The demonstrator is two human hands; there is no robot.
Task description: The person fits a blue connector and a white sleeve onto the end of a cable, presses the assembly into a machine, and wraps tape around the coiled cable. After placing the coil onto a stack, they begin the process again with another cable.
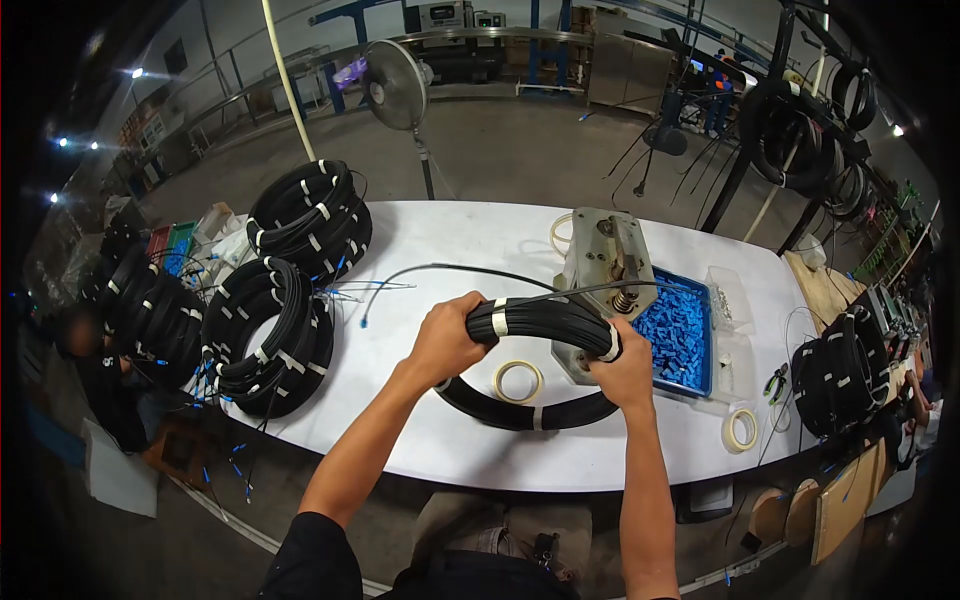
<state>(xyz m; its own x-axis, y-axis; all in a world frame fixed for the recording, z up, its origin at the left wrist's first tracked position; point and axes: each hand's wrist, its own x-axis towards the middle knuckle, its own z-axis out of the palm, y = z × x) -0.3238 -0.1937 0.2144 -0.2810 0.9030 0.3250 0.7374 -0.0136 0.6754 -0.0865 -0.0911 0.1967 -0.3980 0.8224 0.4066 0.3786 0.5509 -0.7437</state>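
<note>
A coil of black cable (pixel 545 317), bound with white tape bands, is gripped between my two hands. Its far side is raised off the table while the near side hangs low by the white tabletop. My left hand (pixel 450 335) wraps round the coil's left part, and my right hand (pixel 622 365) closes on its right part beside a tape band. From the coil a loose cable end curves out to the left, with a blue connector (pixel 364 322) at its tip. Through the coil's opening shows a roll of masking tape (pixel 517 382). Just behind my right hand stands a metal hand press (pixel 610 260).
Stacked cable coils (pixel 270 340) sit on the table's left side. At right are a blue tray (pixel 680 335) of small blue connectors, another tape roll (pixel 740 430) and pliers (pixel 776 385). A fan (pixel 396 85) stands beyond the table. People are at both sides.
</note>
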